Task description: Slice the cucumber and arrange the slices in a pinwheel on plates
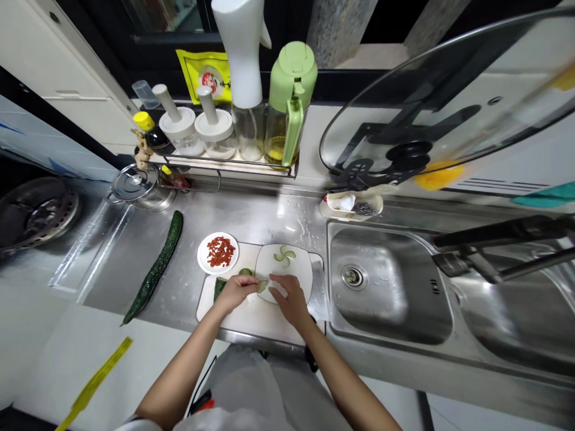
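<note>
My left hand (238, 290) pinches a thin pale-green cucumber slice (262, 287) over the near-left edge of a white squarish plate (299, 272). Close to the slice, on its right, my right hand (290, 298) has its thumb and fingers apart with nothing visible between them. Several curved cucumber slices (284, 255) lie fanned out toward the plate's far side. The plate rests on a pale cutting board (249, 323). Beside my left hand are a dark-green cucumber piece (219, 287), partly hidden, and a smaller cut piece (245, 272).
A white dish of red goji berries (220, 251) overlaps the board's far-left corner. Farther left lies a whole cucumber (157, 266). To the right is a steel sink (390, 287). Behind stand a lidded pot (137, 187), a rack of bottles (224, 160) and a large glass lid (404, 120).
</note>
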A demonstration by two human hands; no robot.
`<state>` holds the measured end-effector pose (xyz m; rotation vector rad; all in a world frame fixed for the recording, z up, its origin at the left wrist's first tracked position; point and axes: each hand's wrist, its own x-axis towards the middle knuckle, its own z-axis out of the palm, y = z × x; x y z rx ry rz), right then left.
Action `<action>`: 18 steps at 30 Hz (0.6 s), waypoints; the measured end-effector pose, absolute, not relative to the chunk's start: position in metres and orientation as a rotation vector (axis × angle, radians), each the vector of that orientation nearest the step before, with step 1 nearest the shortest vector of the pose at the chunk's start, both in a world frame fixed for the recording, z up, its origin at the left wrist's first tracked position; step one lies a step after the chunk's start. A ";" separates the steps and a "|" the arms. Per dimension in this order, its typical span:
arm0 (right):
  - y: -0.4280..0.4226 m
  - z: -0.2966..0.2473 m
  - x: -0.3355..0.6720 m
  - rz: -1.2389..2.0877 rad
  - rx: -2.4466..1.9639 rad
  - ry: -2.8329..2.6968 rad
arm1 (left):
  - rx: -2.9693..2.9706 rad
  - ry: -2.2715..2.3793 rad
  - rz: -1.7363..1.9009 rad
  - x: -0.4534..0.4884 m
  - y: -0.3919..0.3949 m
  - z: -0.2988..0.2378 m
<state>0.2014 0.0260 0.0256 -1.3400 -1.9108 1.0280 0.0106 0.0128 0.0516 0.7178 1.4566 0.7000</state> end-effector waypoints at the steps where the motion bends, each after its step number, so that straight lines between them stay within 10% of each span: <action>1: 0.028 0.028 0.200 1.088 -1.347 -1.879 | 0.727 1.431 0.680 0.015 0.013 0.053; 18: 0.042 0.056 0.238 1.461 -1.393 -1.710 | -0.107 0.990 0.561 0.055 0.024 0.038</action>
